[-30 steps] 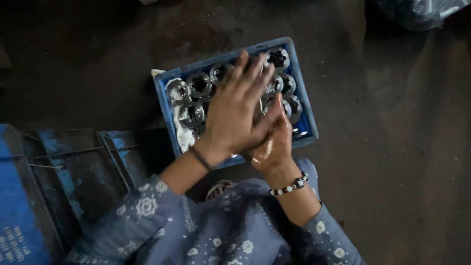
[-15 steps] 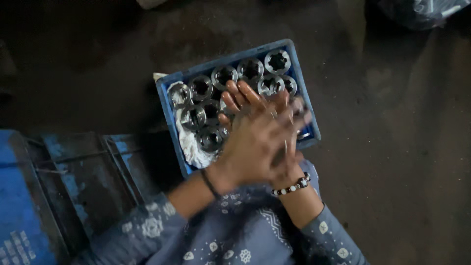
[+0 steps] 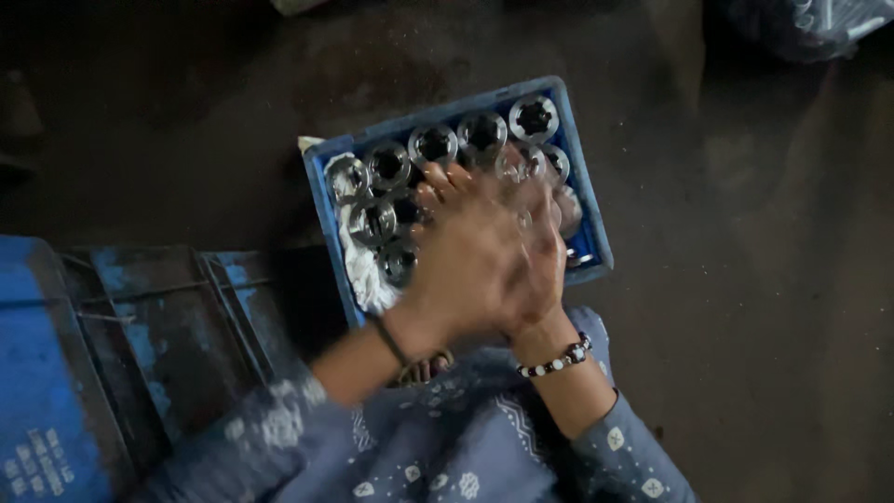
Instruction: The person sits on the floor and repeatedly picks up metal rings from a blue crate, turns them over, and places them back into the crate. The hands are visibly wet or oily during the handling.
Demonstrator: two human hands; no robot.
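The dark floor (image 3: 773, 307) carries the scene; a worn blue crate (image 3: 56, 373) lies at the person's left, and a smaller blue tray (image 3: 321, 200) sits directly ahead, its far rim tilted slightly clockwise in the head view. The tray holds round metal parts (image 3: 535, 117) with dark bores, standing close together in rows; a white cloth (image 3: 363, 270) lines its left inner wall.

Step in hand, as judged: arranging or pressing the metal parts inside the tray; the far row looks settled, the near rows are under the hands and cannot be checked. A next move, by this judgement, would call for lifting the hands straight off without dragging a part out of its row.

Pose: both forearms come up from the patterned blue garment (image 3: 466, 447) and meet over the tray's near half; the left hand (image 3: 466, 251) lies flat, fingers spread wide and pointing to the far rim, holding nothing visible; the right hand (image 3: 545, 251) is beneath and beside it, blurred; whether it grips a part cannot be told. A beaded bracelet (image 3: 556, 359) circles the right wrist; a thin dark band (image 3: 389, 340) the left.
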